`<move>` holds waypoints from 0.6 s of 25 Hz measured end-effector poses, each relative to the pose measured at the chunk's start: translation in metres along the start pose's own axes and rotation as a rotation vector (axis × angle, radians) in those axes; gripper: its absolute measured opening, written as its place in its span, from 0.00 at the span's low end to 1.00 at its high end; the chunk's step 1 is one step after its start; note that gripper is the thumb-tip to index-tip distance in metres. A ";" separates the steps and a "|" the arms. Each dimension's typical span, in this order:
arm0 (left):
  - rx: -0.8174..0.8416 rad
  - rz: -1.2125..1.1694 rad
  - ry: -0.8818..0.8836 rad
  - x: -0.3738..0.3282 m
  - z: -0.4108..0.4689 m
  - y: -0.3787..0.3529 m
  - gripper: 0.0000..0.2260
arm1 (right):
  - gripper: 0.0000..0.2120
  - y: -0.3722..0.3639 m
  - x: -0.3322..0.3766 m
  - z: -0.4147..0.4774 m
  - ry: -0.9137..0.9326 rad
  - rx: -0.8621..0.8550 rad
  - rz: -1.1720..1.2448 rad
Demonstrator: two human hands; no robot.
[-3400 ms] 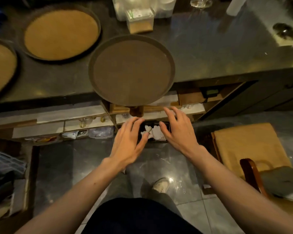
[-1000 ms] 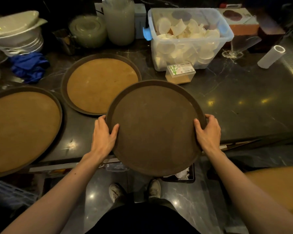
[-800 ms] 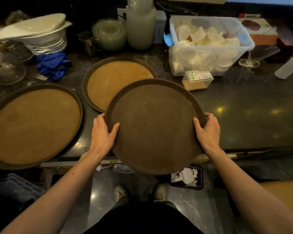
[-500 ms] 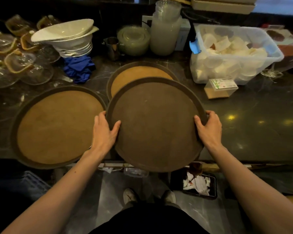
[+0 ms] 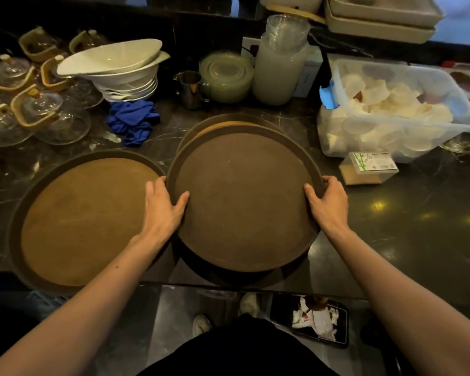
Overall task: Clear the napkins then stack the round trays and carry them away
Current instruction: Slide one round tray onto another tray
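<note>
On the dark marbled counter (image 5: 407, 226), a dark brown round tray with a raised rim and matte, scuffed surface (image 5: 244, 196) sits over a tan-lined round tray (image 5: 215, 126), of which only the far edge shows. The left hand (image 5: 162, 210) and right hand (image 5: 327, 204) clamp its opposite rims, thumbs on top. Trays counted: three, including a larger tan-lined round tray (image 5: 84, 218) beside the left hand; crumpled white napkins (image 5: 315, 320) lie in one black bin (image 5: 342, 340) on the floor.

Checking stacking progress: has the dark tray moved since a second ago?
Yes. The dark tray went left and back, now covering most of the tan tray behind it.
</note>
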State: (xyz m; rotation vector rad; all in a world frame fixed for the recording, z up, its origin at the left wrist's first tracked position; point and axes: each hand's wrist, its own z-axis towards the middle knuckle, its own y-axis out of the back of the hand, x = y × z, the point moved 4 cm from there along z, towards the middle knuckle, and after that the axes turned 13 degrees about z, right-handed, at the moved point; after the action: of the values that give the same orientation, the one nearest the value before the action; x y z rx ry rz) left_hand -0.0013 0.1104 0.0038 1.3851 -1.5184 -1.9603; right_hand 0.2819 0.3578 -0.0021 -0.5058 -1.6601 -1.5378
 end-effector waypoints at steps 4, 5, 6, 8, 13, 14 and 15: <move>0.009 0.053 0.022 -0.015 0.024 -0.010 0.30 | 0.26 -0.010 -0.005 0.037 -0.016 0.095 -0.014; 0.016 0.062 0.026 -0.019 0.030 -0.012 0.30 | 0.27 -0.013 -0.005 0.045 -0.017 0.108 -0.018; 0.024 0.069 0.033 -0.022 0.036 -0.014 0.30 | 0.27 -0.015 -0.006 0.051 -0.020 0.117 -0.028; 0.038 0.085 0.042 -0.024 0.049 -0.019 0.27 | 0.28 -0.020 -0.005 0.064 -0.042 0.137 -0.055; 0.066 0.105 -0.021 -0.018 0.083 -0.030 0.19 | 0.27 -0.038 -0.004 0.081 -0.079 0.174 -0.085; 0.076 0.104 -0.033 -0.017 0.090 -0.032 0.19 | 0.27 -0.041 -0.003 0.084 -0.090 0.176 -0.089; 0.083 0.109 -0.048 -0.016 0.095 -0.035 0.18 | 0.28 -0.043 -0.003 0.086 -0.102 0.179 -0.089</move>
State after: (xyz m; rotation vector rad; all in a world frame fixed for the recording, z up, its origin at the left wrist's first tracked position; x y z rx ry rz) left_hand -0.0603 0.1907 -0.0203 1.2669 -1.6782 -1.8980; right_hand 0.2275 0.4328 -0.0272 -0.4257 -1.9009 -1.4296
